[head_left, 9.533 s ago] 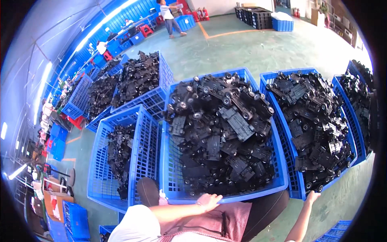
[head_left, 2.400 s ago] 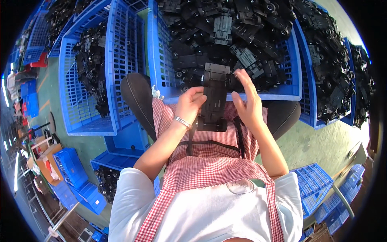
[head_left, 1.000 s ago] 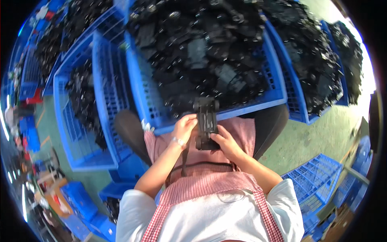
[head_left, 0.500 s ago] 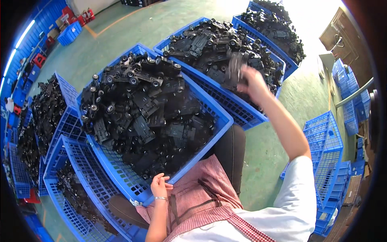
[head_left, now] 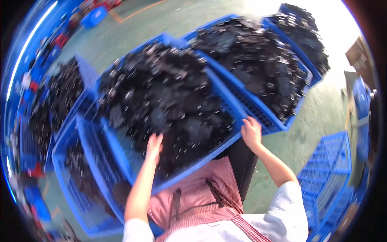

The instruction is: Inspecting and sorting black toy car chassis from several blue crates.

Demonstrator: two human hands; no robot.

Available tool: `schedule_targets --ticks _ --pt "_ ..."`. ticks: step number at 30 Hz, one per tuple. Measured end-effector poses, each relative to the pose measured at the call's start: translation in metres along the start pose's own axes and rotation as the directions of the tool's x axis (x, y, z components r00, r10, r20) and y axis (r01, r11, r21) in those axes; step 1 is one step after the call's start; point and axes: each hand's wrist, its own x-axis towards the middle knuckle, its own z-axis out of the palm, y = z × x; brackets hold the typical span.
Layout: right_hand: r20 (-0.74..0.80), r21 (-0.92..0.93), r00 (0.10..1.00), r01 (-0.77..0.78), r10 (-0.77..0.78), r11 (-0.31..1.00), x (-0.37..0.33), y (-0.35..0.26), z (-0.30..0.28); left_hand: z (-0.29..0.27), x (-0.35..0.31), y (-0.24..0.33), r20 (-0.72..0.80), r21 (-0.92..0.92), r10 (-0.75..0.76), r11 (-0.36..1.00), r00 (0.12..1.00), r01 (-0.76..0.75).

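In front of me a blue plastic crate [head_left: 201, 161] holds a heap of black toy car chassis [head_left: 173, 101] with small wheels. My left hand [head_left: 154, 148] is over the near left part of the heap, fingers stretched out and somewhat apart, with nothing seen in it. At the crate's right corner is my right hand [head_left: 251, 132], its fingers loosely apart beside the rim. No chassis shows in that hand; whether it touches the rim I cannot tell. Motion blurs the whole picture, so single chassis are hard to make out.
A second blue crate [head_left: 280, 124] heaped with chassis adjoins at the right, another full one [head_left: 302, 34] beyond it. To the left stand a partly filled crate [head_left: 60, 183] and more heaped ones. Blue mesh crates [head_left: 324, 173] stand at the lower right on the green floor [head_left: 278, 157].
My right hand has come back from the second crate to the near crate's corner; the dark blurred chassis it held is no longer in it. My left hand has moved up over the heap. The view has shifted.
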Motion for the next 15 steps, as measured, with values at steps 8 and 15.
schedule_targets --ticks 8,15 --pt "-0.060 0.175 0.998 0.006 0.004 0.985 0.000 -0.057 0.008 -0.022 0.087 -0.018 -0.442 0.011 -0.159 0.983 0.883 0.183" --pt "0.090 0.629 0.994 -0.015 -0.055 0.777 -0.009 -0.079 0.048 -0.010 0.081 -0.009 -0.115 -0.496 -0.087 0.868 0.990 0.018"
